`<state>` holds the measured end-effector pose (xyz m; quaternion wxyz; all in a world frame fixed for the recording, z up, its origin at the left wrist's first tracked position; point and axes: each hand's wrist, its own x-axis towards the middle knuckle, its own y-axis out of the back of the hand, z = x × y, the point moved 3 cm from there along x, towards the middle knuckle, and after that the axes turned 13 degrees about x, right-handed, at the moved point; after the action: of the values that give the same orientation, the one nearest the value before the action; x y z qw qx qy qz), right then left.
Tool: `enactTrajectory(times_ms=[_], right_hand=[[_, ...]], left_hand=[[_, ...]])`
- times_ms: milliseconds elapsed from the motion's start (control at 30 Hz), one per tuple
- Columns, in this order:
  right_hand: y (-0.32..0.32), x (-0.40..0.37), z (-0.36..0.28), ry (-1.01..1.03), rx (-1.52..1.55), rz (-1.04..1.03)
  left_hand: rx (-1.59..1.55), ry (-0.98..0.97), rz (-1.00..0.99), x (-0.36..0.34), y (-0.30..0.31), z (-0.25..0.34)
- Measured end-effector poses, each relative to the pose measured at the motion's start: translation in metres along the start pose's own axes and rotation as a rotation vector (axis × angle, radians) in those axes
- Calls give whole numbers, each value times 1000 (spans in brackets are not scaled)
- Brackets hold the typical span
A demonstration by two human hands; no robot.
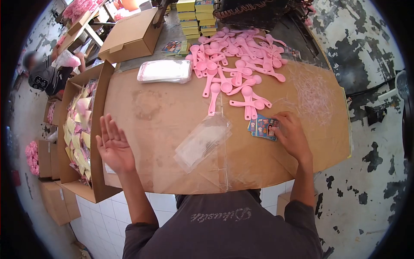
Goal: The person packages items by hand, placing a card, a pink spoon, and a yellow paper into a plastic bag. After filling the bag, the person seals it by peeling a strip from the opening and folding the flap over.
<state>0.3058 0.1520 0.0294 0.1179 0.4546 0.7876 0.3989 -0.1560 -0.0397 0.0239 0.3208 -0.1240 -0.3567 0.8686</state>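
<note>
Blue cards (262,127) touch the right hand's (292,134) fingers (283,118) at their right edge.

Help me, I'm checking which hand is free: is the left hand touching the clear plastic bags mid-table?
Apart. The head view shows a stretch of bare cardboard between the left hand and the clear plastic bags.

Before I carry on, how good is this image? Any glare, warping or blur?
Head view: fisheye bends the table edges, and the corners are black; glare whitens the stacked clear bags; loose clear bags look hazy; print on the cards is too small to read; left hand and right hand look reasonably sharp.
</note>
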Motion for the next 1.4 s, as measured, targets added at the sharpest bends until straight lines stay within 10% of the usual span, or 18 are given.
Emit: enactTrajectory(times_ms=[167,333,433,733,833,1400], right_hand=[[-2,3,5,-12,-34,10],[3,10,12,0,-51,-23],[10,10,-1,43,8,16],[-12,35,-39,-20,420,18],[-24,55,-50,21,431,-80],[-59,64,-78,83,535,-346]], left_hand=[[1316,71,-540,-15,-32,-66],[1682,-460,-940,-33,-101,-113],[1686,-614,-954,-30,-106,-136],[660,506,-900,-30,-90,-151],[694,591,-877,-33,-93,-149],[873,406,-970,-50,-96,-147]])
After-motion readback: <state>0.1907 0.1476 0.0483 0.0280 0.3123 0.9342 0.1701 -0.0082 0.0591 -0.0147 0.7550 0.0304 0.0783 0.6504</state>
